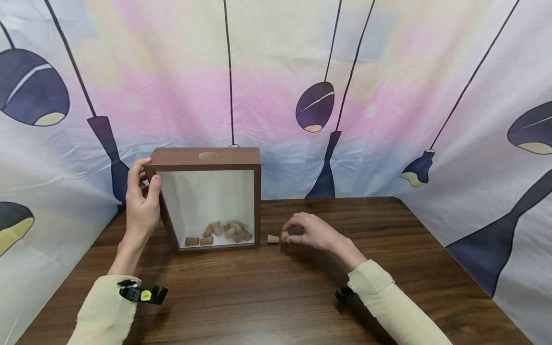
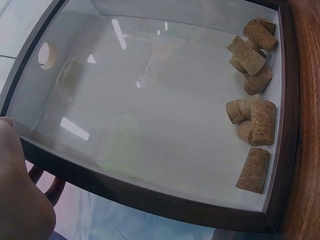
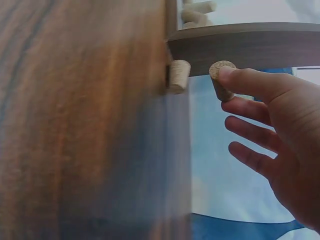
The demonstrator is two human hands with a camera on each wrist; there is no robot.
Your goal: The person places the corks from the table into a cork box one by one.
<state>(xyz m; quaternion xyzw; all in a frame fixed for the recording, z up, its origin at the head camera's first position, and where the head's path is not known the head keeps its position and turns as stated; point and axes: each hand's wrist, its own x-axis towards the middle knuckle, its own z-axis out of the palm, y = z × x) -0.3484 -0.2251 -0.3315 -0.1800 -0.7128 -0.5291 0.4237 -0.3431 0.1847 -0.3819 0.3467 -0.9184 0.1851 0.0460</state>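
Note:
A shadow box frame (image 1: 257,206) with a dark wood rim, clear front and round hole (image 1: 208,155) in its top stands upright on the table. Several corks (image 2: 257,125) lie along its bottom inside. My left hand (image 1: 144,206) grips the box at its upper left corner, thumb on the front edge and fingers behind the side. To the right of the box, my right hand (image 1: 312,231) pinches one cork (image 3: 220,82) between thumb and index finger, its other fingers spread. Another cork (image 1: 272,239) lies on the table between that hand and the box.
The brown wooden table (image 1: 241,297) extends forward to a patterned cloth (image 1: 276,96) hanging behind and at both sides. Black wrist cameras (image 1: 148,293) are worn over the pale sleeves (image 1: 108,306).

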